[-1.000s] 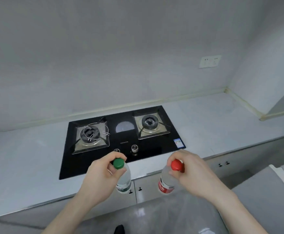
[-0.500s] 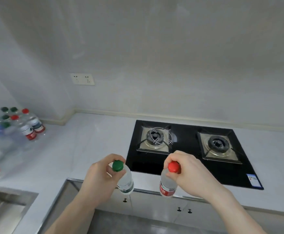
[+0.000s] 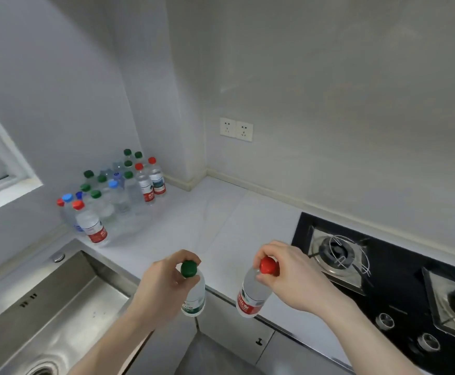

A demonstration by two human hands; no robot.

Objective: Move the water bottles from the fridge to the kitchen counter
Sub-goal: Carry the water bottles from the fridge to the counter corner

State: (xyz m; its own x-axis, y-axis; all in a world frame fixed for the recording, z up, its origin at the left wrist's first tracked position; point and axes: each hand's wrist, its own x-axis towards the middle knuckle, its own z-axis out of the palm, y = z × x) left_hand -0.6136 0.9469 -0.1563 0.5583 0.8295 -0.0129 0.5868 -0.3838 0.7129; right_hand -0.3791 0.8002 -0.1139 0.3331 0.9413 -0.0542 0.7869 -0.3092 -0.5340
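2 bottles held at the necks over the counter (image 3: 221,226) edge, left hand (image 3: 164,282) pinching the green-cap bottle (image 3: 193,293), right hand (image 3: 294,277) pinching the red-cap bottle (image 3: 250,296), bottle cluster (image 3: 118,193) in the corner.

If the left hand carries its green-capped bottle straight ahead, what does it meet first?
Probably bare pale counter; the left hand with the green-capped clear plastic bottle heads toward the corner, right of the bottle cluster. Depth unclear.
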